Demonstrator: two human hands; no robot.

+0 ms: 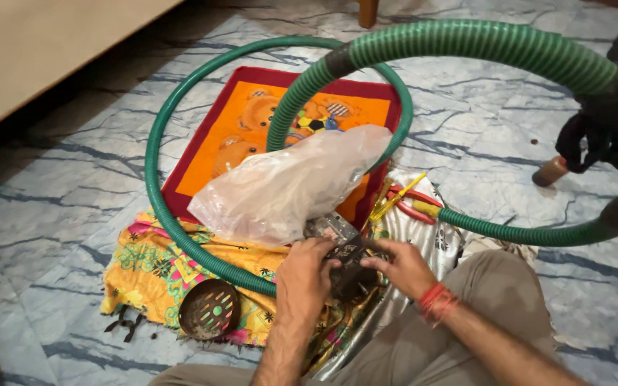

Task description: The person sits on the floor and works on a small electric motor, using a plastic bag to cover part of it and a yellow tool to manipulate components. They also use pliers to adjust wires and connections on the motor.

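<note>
Both my hands meet low in the middle of the view over a small dark metal part. My left hand grips its left side and my right hand, with a red thread band at the wrist, pinches its right side. Just above the part lies a shiny metal piece at the edge of a clear plastic bag. My bent knee in tan trousers is right under the right hand.
A long green ribbed hose loops around an orange and red mat and arcs to a dark pump body at right. Red-handled pliers, a rusty perforated strainer and a flowered yellow cloth lie on the marble floor.
</note>
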